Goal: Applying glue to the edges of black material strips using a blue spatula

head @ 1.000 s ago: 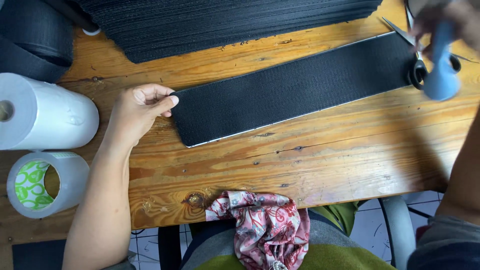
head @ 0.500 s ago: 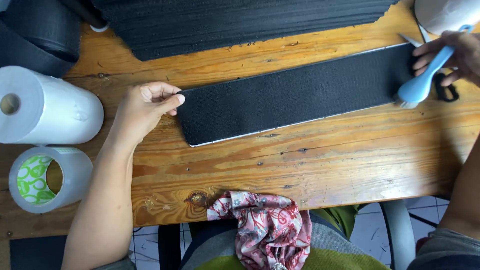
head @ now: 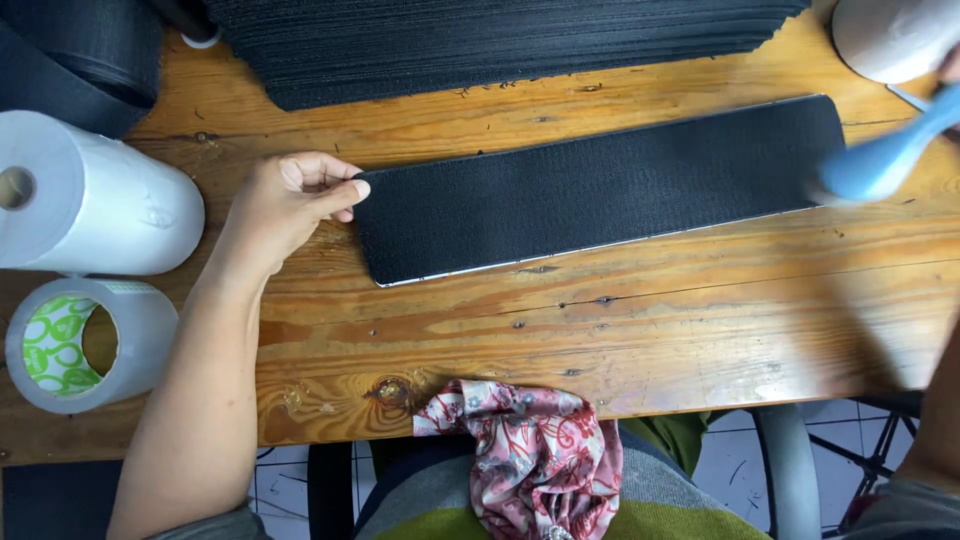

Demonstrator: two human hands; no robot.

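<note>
Black and coarse-woven, a long strip lies flat on the wooden table, running slightly uphill from left to right, a thin pale edge showing along its near side. The left hand pinches the strip's left end between thumb and fingertips, the other fingers curled in. At the strip's right end a blurred light-blue tool crosses the corner; the right hand is almost wholly out of view at the frame's right edge, so its grip cannot be told. Beyond the strip sits a stack of similar black pieces, near but apart from it. Left of the hand lie a white paper roll and, just below it, a tape roll with a green-patterned core. A red patterned cloth hangs over the table's near edge, on the person's lap.
</note>
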